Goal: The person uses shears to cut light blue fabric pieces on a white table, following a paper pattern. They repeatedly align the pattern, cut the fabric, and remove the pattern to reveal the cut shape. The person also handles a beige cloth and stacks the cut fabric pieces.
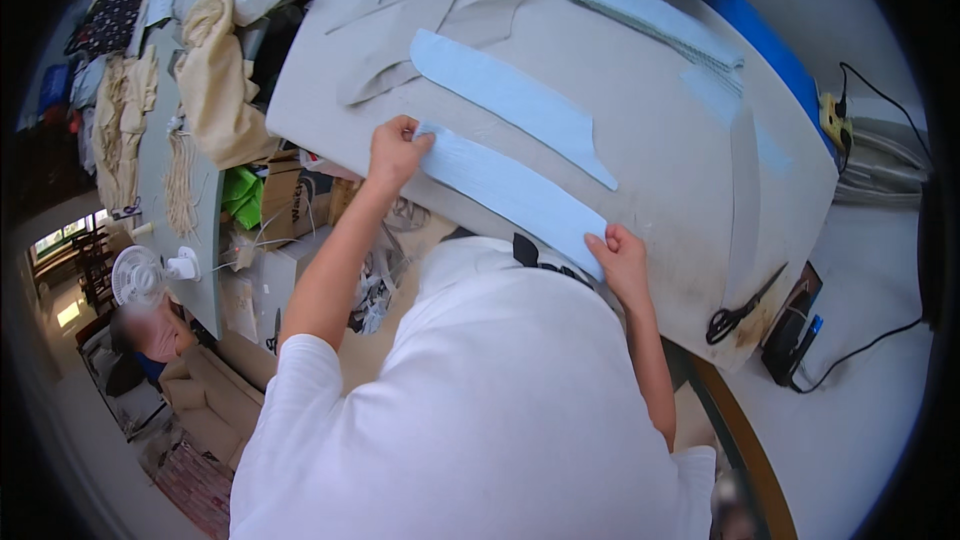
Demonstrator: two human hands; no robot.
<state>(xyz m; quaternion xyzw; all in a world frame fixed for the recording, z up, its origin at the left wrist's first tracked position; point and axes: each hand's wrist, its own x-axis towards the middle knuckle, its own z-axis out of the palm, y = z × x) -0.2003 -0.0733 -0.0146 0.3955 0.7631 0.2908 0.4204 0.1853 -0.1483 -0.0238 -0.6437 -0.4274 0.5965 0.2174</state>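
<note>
A long strip of light blue fabric (510,186) stretches between my hands along the near edge of the table. My left hand (397,152) pinches its left end, thumb and fingers closed on the cloth. At the other end, my right hand (618,258) grips the corner between thumb and fingers. Just beyond the strip lies a second light blue fabric piece (515,100), flat, with a curved outline and a pointed right tip. Farther back on the right rests a stack of folded light blue cloth (655,25).
Grey fabric pieces (460,10) lie across the table's (690,210) far left. Black scissors (745,308) rest near its right corner. A blue roll (770,50) lines the far edge. To the left are a white fan (140,275), cream cloth (215,80) and a seated person (155,330).
</note>
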